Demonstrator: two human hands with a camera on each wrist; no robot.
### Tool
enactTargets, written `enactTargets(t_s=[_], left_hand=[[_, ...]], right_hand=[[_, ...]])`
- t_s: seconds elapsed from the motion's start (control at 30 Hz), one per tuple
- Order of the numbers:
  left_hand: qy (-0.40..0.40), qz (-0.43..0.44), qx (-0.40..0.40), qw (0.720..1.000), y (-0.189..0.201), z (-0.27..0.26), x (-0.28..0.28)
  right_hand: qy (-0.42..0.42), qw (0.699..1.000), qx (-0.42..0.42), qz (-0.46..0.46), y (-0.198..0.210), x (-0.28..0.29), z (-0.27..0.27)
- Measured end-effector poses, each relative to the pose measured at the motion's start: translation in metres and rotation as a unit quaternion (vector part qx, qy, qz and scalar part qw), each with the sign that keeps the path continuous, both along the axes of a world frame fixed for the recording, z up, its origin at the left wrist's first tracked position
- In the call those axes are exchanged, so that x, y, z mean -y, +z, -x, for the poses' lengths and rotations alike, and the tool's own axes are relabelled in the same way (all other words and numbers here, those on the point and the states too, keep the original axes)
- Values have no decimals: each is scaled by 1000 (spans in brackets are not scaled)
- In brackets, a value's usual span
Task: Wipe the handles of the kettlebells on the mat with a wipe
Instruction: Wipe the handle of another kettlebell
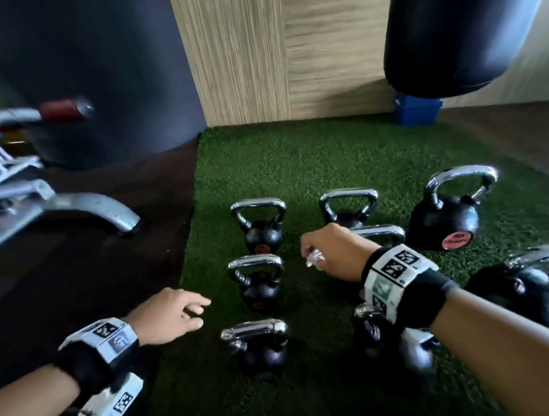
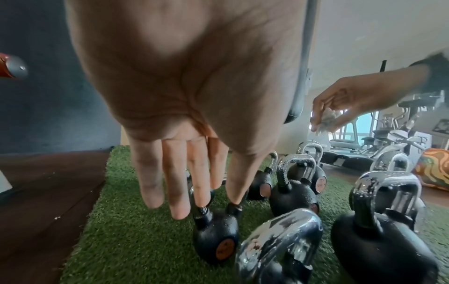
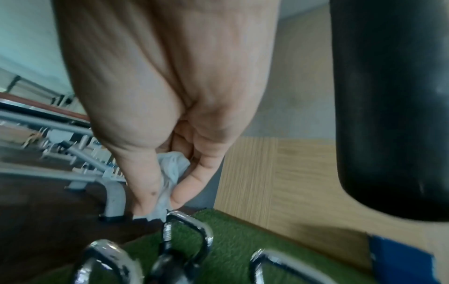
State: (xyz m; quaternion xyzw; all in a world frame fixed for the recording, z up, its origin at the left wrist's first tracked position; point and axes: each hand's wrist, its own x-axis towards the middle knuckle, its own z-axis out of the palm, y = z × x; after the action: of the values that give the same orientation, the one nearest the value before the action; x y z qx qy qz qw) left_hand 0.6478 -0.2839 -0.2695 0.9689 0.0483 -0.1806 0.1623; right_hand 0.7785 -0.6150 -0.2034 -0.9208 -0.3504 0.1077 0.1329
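Observation:
Several black kettlebells with chrome handles stand in rows on a green turf mat (image 1: 312, 162). My right hand (image 1: 313, 253) hovers over the middle of the mat and pinches a crumpled white wipe (image 1: 314, 259) (image 3: 170, 173) (image 2: 328, 120) between thumb and fingers, to the right of the middle kettlebell (image 1: 258, 282) of the left column. My left hand (image 1: 189, 312) hangs with relaxed, straight fingers and holds nothing, left of that kettlebell and above the near one (image 1: 257, 343). The far left kettlebell (image 1: 261, 222) stands beyond. In the left wrist view the handles (image 2: 282, 236) carry droplets.
A black punching bag (image 1: 454, 36) hangs at the far right above a blue box (image 1: 416, 109). A grey gym machine foot (image 1: 87, 206) lies on the dark floor left of the mat. A wood-panel wall (image 1: 291, 56) stands behind. A larger kettlebell (image 1: 446, 209) sits at the right.

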Motion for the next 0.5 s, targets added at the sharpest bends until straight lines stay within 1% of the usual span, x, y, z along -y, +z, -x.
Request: enactTargets(t_s=[0.1,0.2,0.33,0.43,0.5], left_hand=[[3,-12,-35,999,9,-1,-12],[11,-8,-31,999,0,-17,-28],[17,30,-49,998,-48,-46,-46],[27,70,-68,995,-92,-80,-61],[35,116,-70,990,-121,-102,-67]], right_hand=[[-3,999,11,33,9,7,-15],[-12,1000,-3,-6,-6,-10,-27],[-41,994,-38,-92,-46,-50,-39],[-98,981,-53,-160,-74,-74,-54],[-122,970,-61,-201,-85,-86,-62]])
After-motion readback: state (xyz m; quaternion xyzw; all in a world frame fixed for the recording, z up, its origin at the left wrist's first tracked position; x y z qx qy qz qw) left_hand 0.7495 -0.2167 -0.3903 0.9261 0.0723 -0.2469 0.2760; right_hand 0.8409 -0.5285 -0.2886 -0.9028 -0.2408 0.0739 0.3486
